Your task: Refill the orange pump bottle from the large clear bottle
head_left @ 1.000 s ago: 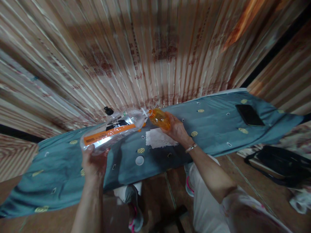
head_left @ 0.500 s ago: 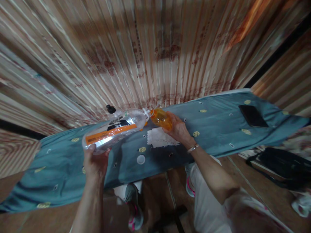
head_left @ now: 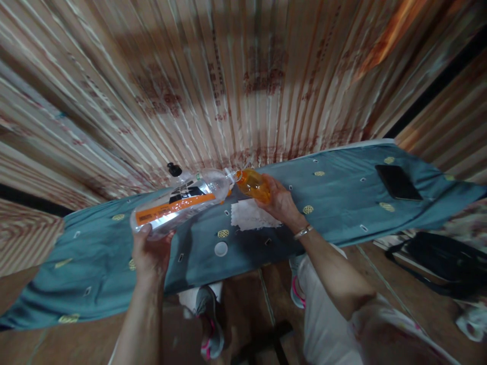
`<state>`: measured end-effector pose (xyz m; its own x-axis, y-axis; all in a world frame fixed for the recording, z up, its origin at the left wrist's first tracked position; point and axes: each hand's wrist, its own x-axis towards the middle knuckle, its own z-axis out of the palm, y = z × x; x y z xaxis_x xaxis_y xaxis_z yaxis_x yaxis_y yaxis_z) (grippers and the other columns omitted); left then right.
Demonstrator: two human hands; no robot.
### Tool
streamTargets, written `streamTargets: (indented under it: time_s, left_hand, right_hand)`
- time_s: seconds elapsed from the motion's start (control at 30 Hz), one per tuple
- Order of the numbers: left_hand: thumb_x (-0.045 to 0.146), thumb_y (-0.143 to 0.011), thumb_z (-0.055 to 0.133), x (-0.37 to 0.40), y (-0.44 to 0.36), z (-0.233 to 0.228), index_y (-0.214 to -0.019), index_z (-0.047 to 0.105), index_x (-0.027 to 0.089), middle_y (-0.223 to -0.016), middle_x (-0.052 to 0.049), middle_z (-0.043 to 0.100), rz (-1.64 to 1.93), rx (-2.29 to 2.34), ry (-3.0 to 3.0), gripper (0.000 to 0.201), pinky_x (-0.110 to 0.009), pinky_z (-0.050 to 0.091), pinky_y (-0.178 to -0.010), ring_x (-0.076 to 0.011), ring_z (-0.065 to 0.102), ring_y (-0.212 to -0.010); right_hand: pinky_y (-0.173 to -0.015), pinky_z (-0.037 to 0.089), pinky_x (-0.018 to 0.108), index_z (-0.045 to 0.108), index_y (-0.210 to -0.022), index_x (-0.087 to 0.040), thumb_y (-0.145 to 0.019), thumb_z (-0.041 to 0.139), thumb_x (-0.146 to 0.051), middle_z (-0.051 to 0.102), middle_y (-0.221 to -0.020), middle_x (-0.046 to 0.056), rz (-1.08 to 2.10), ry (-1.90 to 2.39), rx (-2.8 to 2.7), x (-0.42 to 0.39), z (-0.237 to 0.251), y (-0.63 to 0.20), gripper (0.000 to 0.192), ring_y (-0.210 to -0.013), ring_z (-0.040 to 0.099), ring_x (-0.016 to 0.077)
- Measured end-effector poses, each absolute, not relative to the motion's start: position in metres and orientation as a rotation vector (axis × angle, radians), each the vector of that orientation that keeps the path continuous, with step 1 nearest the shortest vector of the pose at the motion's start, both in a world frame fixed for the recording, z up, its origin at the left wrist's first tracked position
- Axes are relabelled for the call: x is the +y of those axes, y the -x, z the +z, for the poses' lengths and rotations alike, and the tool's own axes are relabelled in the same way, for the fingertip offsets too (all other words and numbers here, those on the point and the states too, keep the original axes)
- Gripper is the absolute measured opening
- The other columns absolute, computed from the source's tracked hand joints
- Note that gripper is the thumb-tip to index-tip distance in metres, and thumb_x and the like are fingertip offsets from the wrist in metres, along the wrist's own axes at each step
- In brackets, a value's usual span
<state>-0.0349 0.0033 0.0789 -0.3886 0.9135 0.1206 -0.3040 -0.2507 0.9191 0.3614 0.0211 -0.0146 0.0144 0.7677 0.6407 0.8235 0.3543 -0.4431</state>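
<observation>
Clear bottle [head_left: 178, 204] tilted over the counter [head_left: 338, 182], fingers of the left hand [head_left: 152, 254] gripping its base end. Orange bottle [head_left: 253, 185] grasped by fingers of the right hand [head_left: 280, 201], its mouth right at the clear one's — touching or not, I can't tell. If either wrist dips, the necks could part and any liquid drip onto the ragged white sheet [head_left: 251, 215]. White disc [head_left: 221, 249] near the front edge — easily knocked off.

The clear plastic bottle [head_left: 213, 185] carries an orange, black and silvery label [head_left: 175, 207]; the small rounded plastic bottle [head_left: 251, 185] is translucent amber. The teal cloth-covered surface [head_left: 338, 195] shows scattered yellow spotted ovals [head_left: 308, 209]. The striped beige-brown curtain [head_left: 236, 132] bears dark red motifs [head_left: 264, 76].
</observation>
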Motion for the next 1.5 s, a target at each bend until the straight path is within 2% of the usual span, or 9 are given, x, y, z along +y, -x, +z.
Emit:
streamTargets:
  time_s: [0.2,0.37,0.53,0.63,0.9,1.07,1.27,1.5]
  left_hand:
    - [0.057,-0.075,0.106,0.005,0.036,0.078,-0.127,0.089,0.030,-0.125,-0.009,0.094,1.779,1.070,-0.924,0.061,-0.034,0.066,-0.071,-0.0325,0.087,-0.104]
    - [0.055,-0.074,0.106,0.002,0.032,0.084,-0.122,0.090,0.031,-0.128,-0.009,0.094,1.774,1.064,-0.901,0.056,-0.033,0.066,-0.068,-0.0292,0.085,-0.099]
    - [0.058,-0.073,0.106,0.001,0.031,0.086,-0.131,0.090,0.031,-0.136,-0.011,0.094,1.771,1.075,-0.916,0.066,-0.034,0.064,-0.067,-0.0332,0.086,-0.108]
    - [0.059,-0.073,0.105,0.001,0.030,0.087,-0.134,0.090,0.032,-0.140,-0.011,0.093,1.766,1.088,-0.929,0.068,-0.034,0.062,-0.065,-0.0332,0.085,-0.107]
    - [0.055,-0.074,0.105,-0.003,0.025,0.094,-0.125,0.090,0.031,-0.138,-0.011,0.093,1.759,1.088,-0.930,0.059,-0.032,0.060,-0.064,-0.0306,0.085,-0.103]
    - [0.055,-0.073,0.107,-0.001,0.028,0.092,-0.125,0.091,0.034,-0.136,-0.010,0.094,1.775,1.070,-0.909,0.059,-0.034,0.059,-0.064,-0.0326,0.086,-0.104]
    - [0.055,-0.070,0.107,-0.001,0.029,0.091,-0.117,0.090,0.029,-0.132,-0.011,0.094,1.784,1.061,-0.891,0.056,-0.031,0.059,-0.064,-0.0276,0.083,-0.095]
    - [0.058,-0.073,0.105,0.000,0.031,0.089,-0.114,0.089,0.029,-0.133,-0.013,0.093,1.764,1.083,-0.917,0.052,-0.034,0.061,-0.068,-0.0316,0.084,-0.104]
  right_hand:
    - [-0.129,0.080,0.072,0.063,-0.181,-0.022,-0.104,0.097,-0.030,0.090,-0.162,0.024,-0.076,1.431,-1.747,0.018,-0.009,-0.359,0.084,-0.145,0.092,0.0462]
    - [-0.129,0.080,0.076,0.064,-0.182,-0.022,-0.104,0.096,-0.027,0.090,-0.160,0.025,-0.045,1.435,-1.745,0.016,-0.003,-0.357,0.085,-0.143,0.092,0.0476]
    - [-0.127,0.081,0.075,0.065,-0.180,-0.024,-0.104,0.097,-0.029,0.090,-0.160,0.024,-0.032,1.435,-1.725,0.014,0.000,-0.356,0.083,-0.143,0.093,0.0484]
    - [-0.128,0.080,0.076,0.065,-0.180,-0.023,-0.104,0.098,-0.029,0.090,-0.161,0.025,-0.021,1.434,-1.727,0.013,0.001,-0.356,0.083,-0.144,0.092,0.0490]
    - [-0.132,0.078,0.075,0.064,-0.180,-0.022,-0.103,0.098,-0.025,0.089,-0.164,0.024,-0.027,1.445,-1.748,0.013,0.000,-0.357,0.084,-0.147,0.091,0.0485]
    - [-0.133,0.077,0.074,0.061,-0.183,-0.022,-0.106,0.096,-0.029,0.089,-0.164,0.025,-0.020,1.456,-1.772,0.013,0.000,-0.359,0.085,-0.148,0.091,0.0482]
    - [-0.133,0.077,0.071,0.060,-0.182,-0.019,-0.105,0.095,-0.029,0.087,-0.167,0.026,-0.038,1.464,-1.767,0.016,-0.007,-0.361,0.085,-0.150,0.089,0.0467]
    - [-0.132,0.077,0.075,0.063,-0.181,-0.019,-0.102,0.095,-0.026,0.087,-0.166,0.027,-0.053,1.438,-1.762,0.018,-0.011,-0.362,0.085,-0.152,0.088,0.0476]
